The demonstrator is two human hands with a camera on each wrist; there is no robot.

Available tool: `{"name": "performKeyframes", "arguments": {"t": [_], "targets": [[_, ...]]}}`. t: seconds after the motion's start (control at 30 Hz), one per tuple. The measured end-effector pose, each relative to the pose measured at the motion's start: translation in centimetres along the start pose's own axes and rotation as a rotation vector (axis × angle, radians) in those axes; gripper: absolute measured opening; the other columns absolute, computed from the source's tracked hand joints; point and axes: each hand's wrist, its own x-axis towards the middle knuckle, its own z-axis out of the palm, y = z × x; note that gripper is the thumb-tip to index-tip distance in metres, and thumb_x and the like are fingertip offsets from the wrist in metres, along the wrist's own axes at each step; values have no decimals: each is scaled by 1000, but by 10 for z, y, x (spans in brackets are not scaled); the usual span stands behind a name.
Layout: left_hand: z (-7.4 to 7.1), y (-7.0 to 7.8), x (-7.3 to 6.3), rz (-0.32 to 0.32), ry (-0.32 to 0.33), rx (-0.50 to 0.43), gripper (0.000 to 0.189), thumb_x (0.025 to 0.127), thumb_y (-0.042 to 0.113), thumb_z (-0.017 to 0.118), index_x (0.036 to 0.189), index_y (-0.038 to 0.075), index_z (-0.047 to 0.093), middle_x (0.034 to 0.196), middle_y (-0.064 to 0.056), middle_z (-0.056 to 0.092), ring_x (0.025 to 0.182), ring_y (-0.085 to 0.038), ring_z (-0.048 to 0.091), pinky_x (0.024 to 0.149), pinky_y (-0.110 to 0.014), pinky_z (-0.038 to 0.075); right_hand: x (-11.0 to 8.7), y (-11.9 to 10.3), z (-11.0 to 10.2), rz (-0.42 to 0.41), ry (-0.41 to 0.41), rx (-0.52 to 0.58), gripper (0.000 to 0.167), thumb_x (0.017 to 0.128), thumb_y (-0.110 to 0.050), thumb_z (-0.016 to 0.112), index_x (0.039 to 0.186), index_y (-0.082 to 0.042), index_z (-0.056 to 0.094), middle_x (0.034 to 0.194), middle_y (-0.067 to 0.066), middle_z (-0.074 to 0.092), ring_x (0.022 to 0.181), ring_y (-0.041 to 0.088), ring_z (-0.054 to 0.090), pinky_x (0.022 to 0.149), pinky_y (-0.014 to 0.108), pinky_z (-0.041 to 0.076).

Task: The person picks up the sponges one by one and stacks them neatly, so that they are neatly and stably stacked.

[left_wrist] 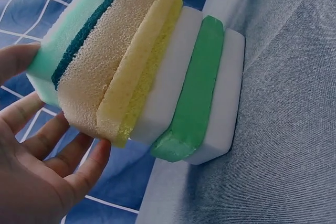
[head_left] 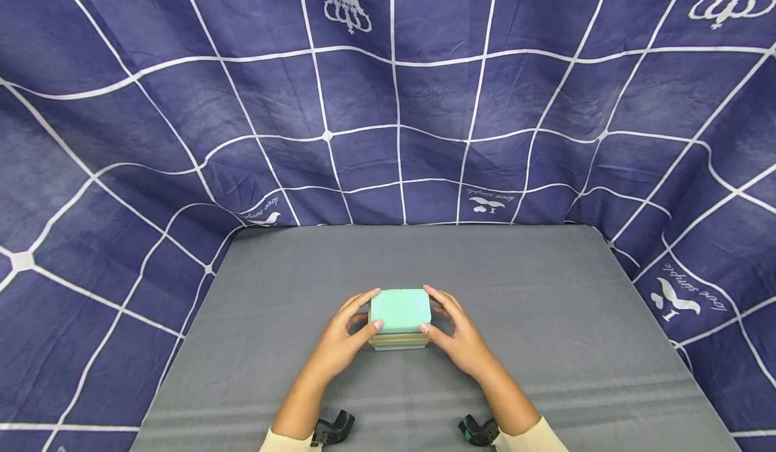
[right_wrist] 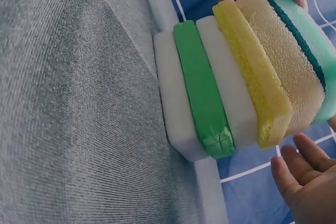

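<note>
A stack of sponges and blocks stands on the grey surface. Its top piece is a mint green sponge (head_left: 401,309), with a dark teal scouring layer (left_wrist: 84,38) beneath. Below come a beige porous sponge (left_wrist: 107,51), a yellow sponge (left_wrist: 139,74), a white block (left_wrist: 169,72), a green block (left_wrist: 196,93) that looks wrapped, and another white block (right_wrist: 176,98) at the bottom. My left hand (head_left: 338,339) holds the mint sponge's left end between thumb and fingers. At its right end my right hand (head_left: 465,341) does likewise. Lower fingers of both hands spread beside the beige and yellow layers.
Grey cloth covers the table (head_left: 291,270) on all sides of the stack. A blue curtain (head_left: 436,115) with white grid lines hangs behind it and along both sides. Black wrist devices (head_left: 333,428) sit by the cream sleeves.
</note>
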Motion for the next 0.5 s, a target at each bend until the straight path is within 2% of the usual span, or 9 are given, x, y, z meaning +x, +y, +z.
{"name": "performKeyframes", "arguments": {"t": [0.17, 0.33, 0.37, 0.5], "targets": [[0, -2, 1, -15, 5, 5, 57, 94, 25, 73, 148, 26, 52, 150, -5, 50, 125, -34, 61, 98, -34, 56, 1, 1, 1, -3, 5, -5, 66, 95, -13, 71, 154, -20, 42, 151, 5, 46, 138, 8, 45, 115, 39, 43], [0, -3, 0, 3, 3, -8, 58, 95, 24, 72, 149, 26, 51, 151, -6, 49, 126, -37, 58, 100, -38, 55, 1, 1, -1, 9, -9, -19, 68, 95, -17, 71, 155, -24, 40, 152, 6, 45, 138, 7, 44, 114, 41, 43], [0, -3, 0, 4, 3, -6, 57, 96, 24, 71, 149, 27, 50, 152, -6, 48, 126, -37, 58, 100, -38, 55, 2, 1, -1, 13, -10, -19, 68, 95, -18, 71, 155, -26, 40, 152, 6, 45, 138, 7, 44, 115, 38, 43], [0, -1, 0, 28, 23, -4, 52, 99, 23, 67, 147, 33, 50, 152, -5, 48, 127, -35, 57, 99, -37, 55, 3, -1, -3, -19, 16, -4, 67, 95, -13, 70, 155, -20, 41, 152, 12, 45, 140, 9, 44, 114, 29, 42]]}}
